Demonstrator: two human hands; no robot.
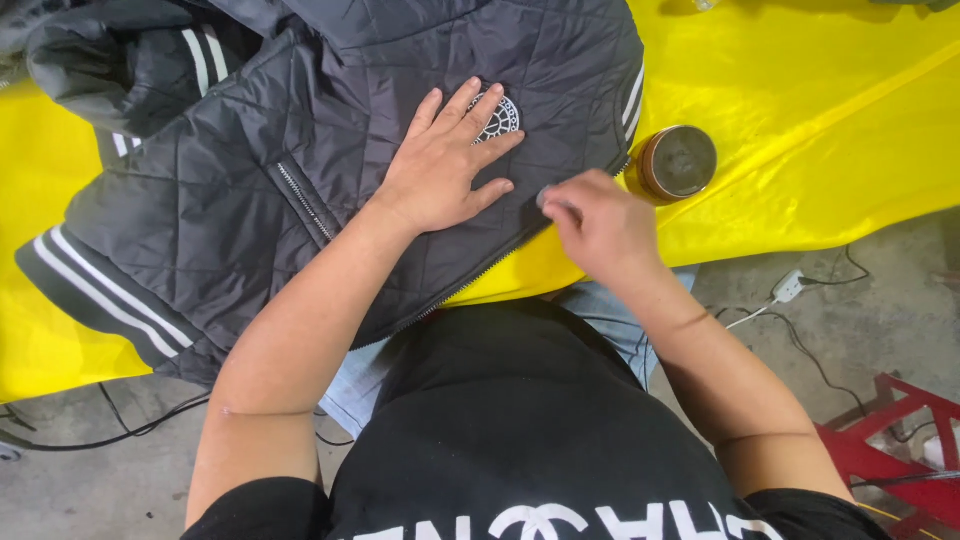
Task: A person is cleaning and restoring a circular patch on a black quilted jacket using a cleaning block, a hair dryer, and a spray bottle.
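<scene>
A dark quilted jacket with white-striped cuffs and hem lies spread on a yellow cloth. My left hand rests flat on the jacket's front, fingers spread, partly covering a round black-and-white patch. My right hand is at the jacket's zipped front edge, fingers pinched together on the edge near the zipper. Whether something small sits between the fingertips cannot be told.
A small round brown tin with a dark lid stands on the yellow cloth just right of my right hand. Below the table, cables and a white plug lie on the concrete floor. A red frame stands at the lower right.
</scene>
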